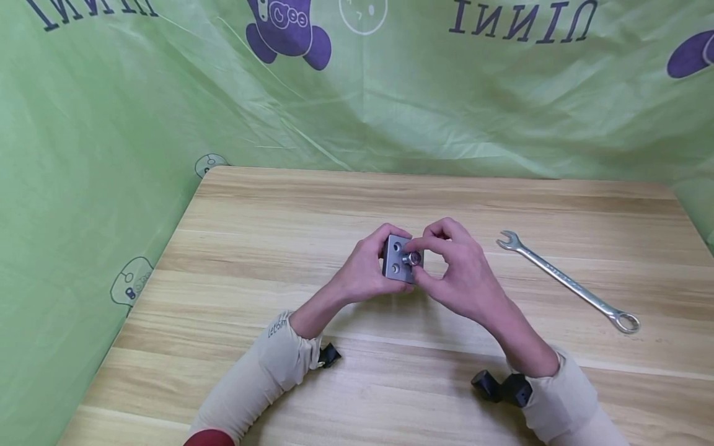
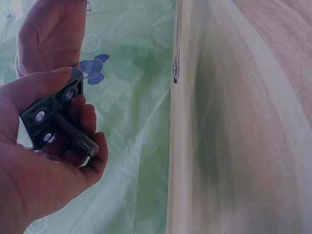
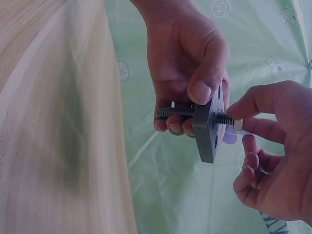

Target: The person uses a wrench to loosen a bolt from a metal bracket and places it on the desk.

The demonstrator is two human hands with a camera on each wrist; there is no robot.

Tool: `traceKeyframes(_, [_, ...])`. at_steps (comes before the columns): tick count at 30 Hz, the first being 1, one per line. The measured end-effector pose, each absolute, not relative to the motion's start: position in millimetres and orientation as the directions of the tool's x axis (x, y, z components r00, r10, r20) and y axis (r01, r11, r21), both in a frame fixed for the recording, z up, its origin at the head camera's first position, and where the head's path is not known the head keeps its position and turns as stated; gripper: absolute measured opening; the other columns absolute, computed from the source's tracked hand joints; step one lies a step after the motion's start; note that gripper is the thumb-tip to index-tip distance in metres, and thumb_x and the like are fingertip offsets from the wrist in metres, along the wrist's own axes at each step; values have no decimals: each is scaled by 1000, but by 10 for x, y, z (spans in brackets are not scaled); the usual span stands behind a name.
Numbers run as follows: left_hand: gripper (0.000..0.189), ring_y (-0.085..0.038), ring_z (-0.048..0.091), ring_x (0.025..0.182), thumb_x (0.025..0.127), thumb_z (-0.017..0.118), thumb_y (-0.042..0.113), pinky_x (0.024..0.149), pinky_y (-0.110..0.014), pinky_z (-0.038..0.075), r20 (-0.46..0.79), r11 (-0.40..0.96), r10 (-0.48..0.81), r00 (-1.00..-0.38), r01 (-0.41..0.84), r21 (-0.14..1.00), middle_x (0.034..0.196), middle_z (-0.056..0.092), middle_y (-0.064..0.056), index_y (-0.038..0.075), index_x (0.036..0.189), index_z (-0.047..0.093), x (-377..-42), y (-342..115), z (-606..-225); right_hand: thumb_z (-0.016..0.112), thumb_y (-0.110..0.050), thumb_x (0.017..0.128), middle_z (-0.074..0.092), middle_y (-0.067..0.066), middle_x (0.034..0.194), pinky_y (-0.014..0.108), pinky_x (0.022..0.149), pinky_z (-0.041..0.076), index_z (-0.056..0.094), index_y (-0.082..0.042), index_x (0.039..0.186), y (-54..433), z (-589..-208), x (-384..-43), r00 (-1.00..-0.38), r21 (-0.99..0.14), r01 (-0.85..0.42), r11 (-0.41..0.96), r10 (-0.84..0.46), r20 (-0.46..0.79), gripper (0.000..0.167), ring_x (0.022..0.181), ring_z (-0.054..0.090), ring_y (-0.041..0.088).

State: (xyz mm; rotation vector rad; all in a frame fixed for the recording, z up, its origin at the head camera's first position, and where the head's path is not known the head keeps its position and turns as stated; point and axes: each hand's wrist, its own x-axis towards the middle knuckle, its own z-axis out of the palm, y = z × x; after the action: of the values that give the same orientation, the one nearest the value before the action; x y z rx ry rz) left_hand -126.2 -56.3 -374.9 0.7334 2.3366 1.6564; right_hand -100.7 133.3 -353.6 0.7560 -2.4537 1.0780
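Note:
A small grey metal plate (image 1: 395, 257) with holes near its corners is held up over the table by my left hand (image 1: 362, 269), which grips it by opposite edges. Through its middle runs a bolt (image 1: 413, 259). My right hand (image 1: 464, 272) pinches the bolt's head between thumb and index finger. The right wrist view shows a short stretch of thread between the head and the plate (image 3: 207, 134). Out of the plate's back sticks a long threaded shank (image 2: 75, 134), near the curled fingers of the left hand.
A combination wrench (image 1: 566, 282) lies slantwise on the wooden table (image 1: 268, 217), to the right of the hands. Green printed cloth (image 1: 390, 118) hangs behind the table and along its left side. Black devices (image 1: 502, 388) are strapped at both wrists.

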Motion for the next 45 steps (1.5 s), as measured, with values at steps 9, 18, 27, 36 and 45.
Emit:
traceKeyframes(9, [67,-15,62,88,66,85,1,77,-22,51,122,260,492,-862,280,924,112,67,-17,4,125,53,-1263,-565,-3763,75,3,71,55,7,94,26,75,39,76,-10,99,1340,-3544,-1013,-784,-568,-617,545,-355,510,31,89,51,17])
traceKeyframes(18, [68,-17,63,87,67,85,1,75,-23,52,105,275,489,-866,267,924,110,67,-18,4,126,52,-1260,-565,-3744,85,-36,73,59,6,96,30,66,41,71,-14,88,1328,-3534,-984,-848,-506,-489,711,-253,465,30,87,52,19])
traceKeyframes(27, [70,-12,61,84,65,85,0,73,-22,52,108,269,487,-867,267,925,108,67,-18,4,127,52,-1256,-562,-3734,84,-29,77,55,6,90,30,65,39,69,-13,73,1315,-3558,-975,-843,-500,-481,721,-224,489,22,84,50,19])
traceKeyframes(36, [70,-13,62,85,65,86,0,76,-22,51,114,266,487,-866,271,925,110,68,-18,4,127,52,-1261,-564,-3735,82,-16,75,53,8,88,30,69,37,75,-9,85,1314,-3538,-983,-810,-505,-545,670,-265,523,14,83,47,19])
traceKeyframes(45, [69,-11,60,85,65,86,1,77,-21,50,125,260,490,-863,281,924,111,67,-17,3,126,53,-1257,-563,-3738,74,0,71,55,7,90,27,73,38,78,-8,92,1333,-3519,-991,-796,-551,-591,589,-313,518,23,86,50,17])
